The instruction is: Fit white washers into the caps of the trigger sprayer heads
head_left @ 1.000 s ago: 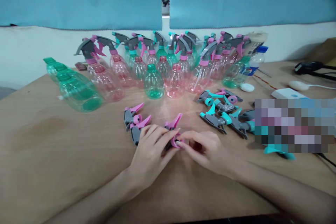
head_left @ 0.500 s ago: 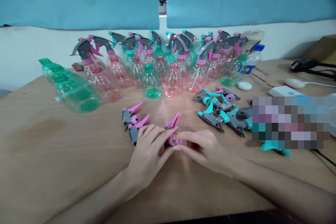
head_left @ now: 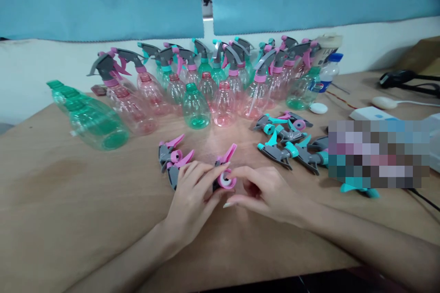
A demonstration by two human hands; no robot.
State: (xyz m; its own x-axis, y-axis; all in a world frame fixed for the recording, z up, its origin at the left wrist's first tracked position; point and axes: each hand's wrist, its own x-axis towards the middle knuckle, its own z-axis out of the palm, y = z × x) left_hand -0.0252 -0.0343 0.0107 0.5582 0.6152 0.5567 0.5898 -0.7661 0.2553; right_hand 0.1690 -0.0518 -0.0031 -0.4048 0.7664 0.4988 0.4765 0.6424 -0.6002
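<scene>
My left hand (head_left: 192, 192) is closed on a grey and pink trigger spray head (head_left: 228, 152), its pink collar turned up toward me. A white ring (head_left: 226, 179) shows inside that collar. My right hand (head_left: 270, 192) touches the collar's inside edge with the index fingertip; its thumb is held apart below, so the hand grips nothing. Beside my left hand lie more pink and grey spray heads (head_left: 171, 152), partly covered by my fingers. Straight ahead stand a green bottle (head_left: 196, 109) and a pink bottle (head_left: 224, 107), both without spray heads.
Several bottles with spray heads (head_left: 233, 62) crowd the back of the table. Green bottles (head_left: 98, 123) stand at the left. Loose turquoise and grey spray heads (head_left: 280, 152) lie on the right, near a blurred patch (head_left: 378, 155), a white round object (head_left: 318, 108) and a blue-capped bottle (head_left: 330, 73).
My right thumb has come away from the pink collar and opened downward. The collar has tilted further up, showing the white ring. The view has shifted slightly.
</scene>
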